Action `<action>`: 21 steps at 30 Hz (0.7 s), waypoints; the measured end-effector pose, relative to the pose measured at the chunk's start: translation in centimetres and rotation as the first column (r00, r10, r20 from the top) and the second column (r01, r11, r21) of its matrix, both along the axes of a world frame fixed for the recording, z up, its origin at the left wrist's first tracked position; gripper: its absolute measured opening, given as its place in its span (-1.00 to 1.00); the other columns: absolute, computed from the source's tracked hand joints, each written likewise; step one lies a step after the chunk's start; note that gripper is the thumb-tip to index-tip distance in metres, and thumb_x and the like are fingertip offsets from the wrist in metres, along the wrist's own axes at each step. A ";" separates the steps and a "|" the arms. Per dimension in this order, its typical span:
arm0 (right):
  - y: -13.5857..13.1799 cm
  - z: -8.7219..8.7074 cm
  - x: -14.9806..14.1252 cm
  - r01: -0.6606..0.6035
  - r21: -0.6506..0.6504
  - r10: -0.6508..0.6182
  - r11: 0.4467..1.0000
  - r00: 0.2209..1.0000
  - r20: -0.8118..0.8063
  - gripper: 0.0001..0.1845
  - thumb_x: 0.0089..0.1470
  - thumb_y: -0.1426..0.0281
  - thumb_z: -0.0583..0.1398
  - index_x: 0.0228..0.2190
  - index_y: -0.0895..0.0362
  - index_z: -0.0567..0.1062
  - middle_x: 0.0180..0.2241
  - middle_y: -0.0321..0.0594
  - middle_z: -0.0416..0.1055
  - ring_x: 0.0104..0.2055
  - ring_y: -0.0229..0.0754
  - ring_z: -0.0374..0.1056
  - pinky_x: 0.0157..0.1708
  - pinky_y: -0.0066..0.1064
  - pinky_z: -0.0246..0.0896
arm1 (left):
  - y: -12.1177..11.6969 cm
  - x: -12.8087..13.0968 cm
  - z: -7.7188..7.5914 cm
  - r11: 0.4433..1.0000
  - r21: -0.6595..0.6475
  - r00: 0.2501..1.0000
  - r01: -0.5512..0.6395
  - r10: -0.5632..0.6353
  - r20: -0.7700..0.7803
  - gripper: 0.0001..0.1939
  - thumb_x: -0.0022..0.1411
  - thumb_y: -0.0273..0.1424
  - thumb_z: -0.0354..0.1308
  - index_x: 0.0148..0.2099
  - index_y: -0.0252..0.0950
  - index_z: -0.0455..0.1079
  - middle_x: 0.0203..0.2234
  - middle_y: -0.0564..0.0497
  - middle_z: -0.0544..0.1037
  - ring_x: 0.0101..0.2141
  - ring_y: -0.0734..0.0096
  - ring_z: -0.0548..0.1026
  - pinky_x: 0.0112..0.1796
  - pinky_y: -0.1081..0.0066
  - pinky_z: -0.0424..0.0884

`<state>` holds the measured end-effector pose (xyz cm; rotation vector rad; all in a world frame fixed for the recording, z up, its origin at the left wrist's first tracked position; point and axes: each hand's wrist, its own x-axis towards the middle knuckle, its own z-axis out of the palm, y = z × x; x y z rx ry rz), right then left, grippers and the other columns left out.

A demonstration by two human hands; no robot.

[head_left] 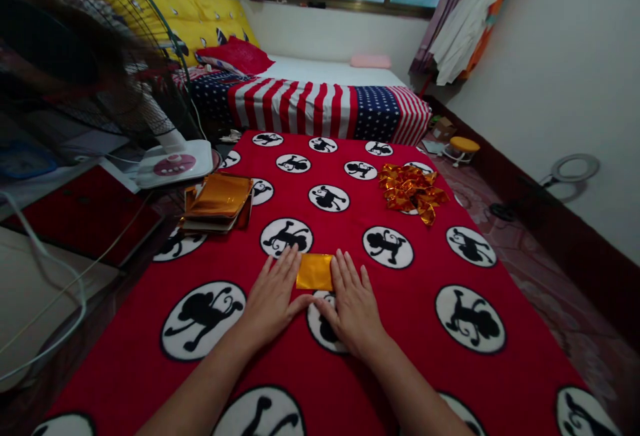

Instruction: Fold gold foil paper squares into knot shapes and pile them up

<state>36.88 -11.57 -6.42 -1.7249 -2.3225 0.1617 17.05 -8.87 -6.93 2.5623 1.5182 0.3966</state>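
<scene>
Landmark: gold foil rectangle (314,272), lying flat on the red monkey-print cloth (330,236) that covers the counter.

Nearest: thumbs angled inward, tips close together just on the wearer's side of the foil. Left hand (273,289) along its left edge, right hand (356,303) along its right. Both palms down. Left grip: open, fingers extended and mostly together. Right grip: open, outer fingers slightly spread. Neither pinches anything.

Step in hand, as judged: steadying or smoothing the small piece at its sides. Next move, whichever it is, calls for light fingertip control at an edge; pressing inward could buckle it.

Beyond the foil, to its left: stack of foil sheets (220,197), uneven, at the cloth's left edge. Beyond, to its right: loose pile of folded foil pieces (411,189), shiny, creased.

Farther left of the foil: pedestal fan (175,163). Farthest, past the cloth: bed (315,106) with striped, starred cover.
</scene>
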 end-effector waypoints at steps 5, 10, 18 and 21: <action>1.1 0.1 0.7 0.139 0.063 -0.116 0.988 0.953 -0.279 -0.13 0.12 0.14 0.15 0.30 0.23 -0.06 0.35 0.05 -0.18 0.37 0.00 -0.16 0.25 -0.03 -0.07 | 1.0 -1.8 0.4 0.995 -0.018 0.989 -0.098 0.100 0.109 -0.27 0.29 -0.02 -0.03 0.36 -0.31 0.00 0.31 -0.19 0.10 0.30 0.13 0.06 0.24 0.02 0.02; 2.2 -0.2 0.9 0.224 0.079 -0.162 0.971 0.869 -0.468 -0.29 -0.06 0.26 0.30 0.13 0.13 0.30 0.32 0.03 -0.03 0.29 0.10 0.03 0.20 0.02 0.01 | 2.0 -0.6 0.7 0.995 -0.069 0.958 -0.070 0.087 0.274 -0.28 0.02 -0.09 0.31 0.21 -0.17 0.29 0.26 -0.14 0.21 0.25 -0.01 0.15 0.22 -0.10 0.04; 2.3 1.1 2.2 0.132 0.301 0.109 0.944 0.738 -0.665 -0.86 0.01 0.43 0.23 -0.37 0.02 0.59 0.13 -0.15 0.31 0.16 0.01 0.21 0.09 -0.05 0.15 | 2.8 0.2 2.7 0.994 0.105 0.762 0.032 -0.092 0.641 -0.82 0.18 -0.49 0.18 -0.27 -0.14 0.57 -0.10 -0.05 0.56 -0.02 0.22 0.45 0.00 0.15 0.39; 4.4 3.5 2.6 0.149 0.373 0.114 0.916 0.794 -0.597 -0.81 0.05 0.39 0.21 -0.28 -0.04 0.60 0.07 -0.18 0.35 0.12 0.02 0.24 0.06 -0.05 0.18 | 4.4 0.7 5.0 0.966 0.255 0.773 -0.036 -0.135 0.620 -0.83 0.21 -0.45 0.17 -0.20 -0.13 0.55 -0.10 -0.03 0.56 0.00 0.24 0.41 0.03 0.15 0.36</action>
